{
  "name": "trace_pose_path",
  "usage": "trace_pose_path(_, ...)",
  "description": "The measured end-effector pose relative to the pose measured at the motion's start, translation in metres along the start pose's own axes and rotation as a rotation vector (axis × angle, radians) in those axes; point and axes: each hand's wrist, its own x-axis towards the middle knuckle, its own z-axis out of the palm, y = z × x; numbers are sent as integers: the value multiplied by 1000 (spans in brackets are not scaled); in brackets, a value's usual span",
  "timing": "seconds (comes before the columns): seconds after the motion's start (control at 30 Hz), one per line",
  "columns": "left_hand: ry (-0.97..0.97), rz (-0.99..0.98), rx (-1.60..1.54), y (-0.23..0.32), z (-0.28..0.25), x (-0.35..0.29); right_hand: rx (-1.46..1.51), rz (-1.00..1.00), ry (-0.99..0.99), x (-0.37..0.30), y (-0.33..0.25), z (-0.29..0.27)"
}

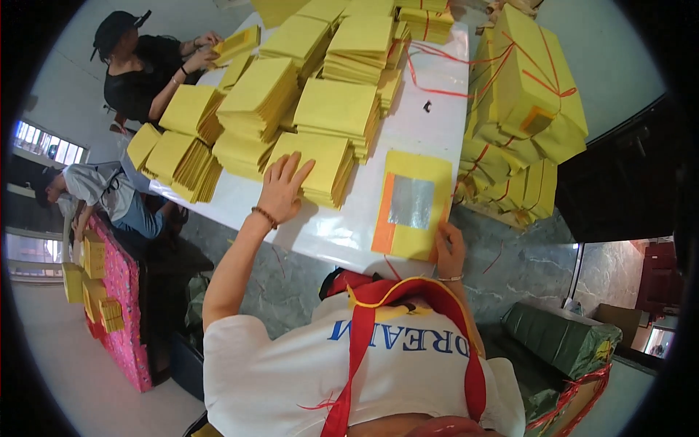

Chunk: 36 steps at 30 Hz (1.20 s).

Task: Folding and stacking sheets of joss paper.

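My left hand (284, 193) has its fingers spread, and the fingertips rest on the near edge of a stack of yellow folded paper pieces (331, 154). To the right of that stack, a single yellow paper envelope (422, 166) lies flat on the white table (328, 231). It has an orange strip (384, 213) along its left side and a clear, shiny window (412, 204) in the middle. At its near right corner is my right hand (451, 251), fingers curled in against the edge; the fingertips are partly hidden.
More yellow stacks (337, 108) cover the table's left and far parts. Red string (440, 91) lies at the far right. Beyond the right edge stand tied yellow bundles (520, 87). One co-worker (135, 73) handles yellow paper at left; another person (109, 193) sits by a pink-covered table (124, 291).
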Motion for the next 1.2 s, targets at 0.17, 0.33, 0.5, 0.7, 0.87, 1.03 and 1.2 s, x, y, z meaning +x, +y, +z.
trace_pose_path(0.17, 128, 22, -32, 46, -25, -10, -54, -66, 46, -6, -9, -2)
trace_pose_path(0.33, 211, 136, -652, 114, 13, -6, -159, -116, 43, -9, -3, -3)
trace_pose_path(0.5, 115, -454, -1421, 147, 113, 4, 68, 126, 122, 0, -9, 1)
trace_pose_path(0.7, 36, -480, -1407, 162, 119, 24, 464, 264, 38, 1, 14, 11)
trace_pose_path(0.87, 65, -435, -1385, 163, 122, 17, 255, 172, 40, -8, 19, 7)
trace_pose_path(1.03, 269, -44, -717, 161, 89, 13, 82, 131, 74, -12, 14, 8)
trace_pose_path(1.2, -5, 381, -451, 167, 72, 4, 317, 205, 100, -12, 24, 11)
